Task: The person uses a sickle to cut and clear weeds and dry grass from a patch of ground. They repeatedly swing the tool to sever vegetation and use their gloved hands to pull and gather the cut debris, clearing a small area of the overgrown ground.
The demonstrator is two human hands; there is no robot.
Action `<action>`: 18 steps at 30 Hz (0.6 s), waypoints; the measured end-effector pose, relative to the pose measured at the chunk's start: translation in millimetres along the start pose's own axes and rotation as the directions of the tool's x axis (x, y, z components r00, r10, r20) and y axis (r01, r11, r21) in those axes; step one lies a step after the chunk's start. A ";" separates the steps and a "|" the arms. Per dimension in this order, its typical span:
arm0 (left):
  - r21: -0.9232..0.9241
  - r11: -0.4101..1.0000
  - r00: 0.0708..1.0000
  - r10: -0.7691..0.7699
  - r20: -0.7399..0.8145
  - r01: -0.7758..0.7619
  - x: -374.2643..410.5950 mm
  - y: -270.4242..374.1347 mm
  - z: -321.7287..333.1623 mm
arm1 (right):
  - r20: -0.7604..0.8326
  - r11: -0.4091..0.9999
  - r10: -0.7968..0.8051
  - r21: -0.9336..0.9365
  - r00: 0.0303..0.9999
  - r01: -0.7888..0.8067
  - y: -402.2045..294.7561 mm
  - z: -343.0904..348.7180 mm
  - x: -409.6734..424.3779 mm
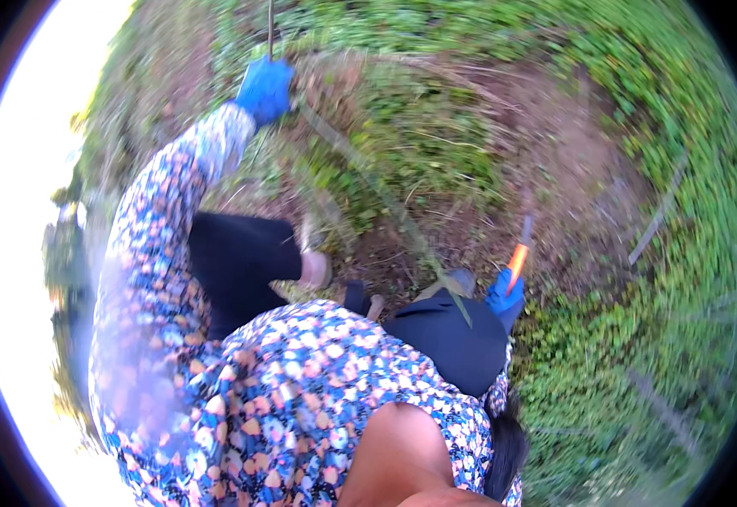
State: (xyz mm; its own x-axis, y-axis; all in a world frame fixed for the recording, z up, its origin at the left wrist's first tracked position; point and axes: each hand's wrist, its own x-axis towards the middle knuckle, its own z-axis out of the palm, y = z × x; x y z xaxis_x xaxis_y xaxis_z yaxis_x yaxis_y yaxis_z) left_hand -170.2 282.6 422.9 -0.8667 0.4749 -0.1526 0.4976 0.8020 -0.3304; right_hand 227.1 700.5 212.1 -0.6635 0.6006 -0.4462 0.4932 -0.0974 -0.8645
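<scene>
My left hand, in a blue glove, is closed at the far upper left with the arm stretched out. A thin stick runs up from its knuckles to the picture's top edge. Just right of that glove, a long green stem slants down to my bent knee; whether the glove also holds it is unclear. Beside the knee, my right hand, gloved in blue too, grips an orange-handled hand tool. Its narrow blade points away over bare soil, the tip blurred.
Low weeds and dry stalks cover much of the ground ahead. Bare brown soil lies to the right, bordered by dense green plants. A grey stick leans there. My shoes stand on littered soil.
</scene>
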 end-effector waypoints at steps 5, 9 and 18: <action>0.168 0.946 0.940 -0.231 -0.252 0.277 -84.0 -82.7 -38.9 | 0.022 0.999 0.027 -0.042 0.999 -0.026 9.1 19.5 11.9; 0.264 0.905 0.923 -0.255 -0.287 0.332 -139.7 -126.0 -61.6 | -0.029 0.999 0.045 0.021 0.999 -0.044 3.5 2.9 19.6; 0.466 0.523 0.586 -0.810 0.012 0.714 -314.3 -276.5 30.1 | -0.073 0.994 0.017 0.113 0.997 -0.008 8.0 -45.8 29.6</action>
State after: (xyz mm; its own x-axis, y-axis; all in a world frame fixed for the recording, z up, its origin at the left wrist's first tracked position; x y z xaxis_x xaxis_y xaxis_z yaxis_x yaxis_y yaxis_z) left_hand -36.4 -99.3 534.1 -0.9116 -0.3755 0.1674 -0.3744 0.5897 -0.7156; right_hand 237.2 753.8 202.6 -0.6123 0.6553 -0.4424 0.4317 -0.1916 -0.8814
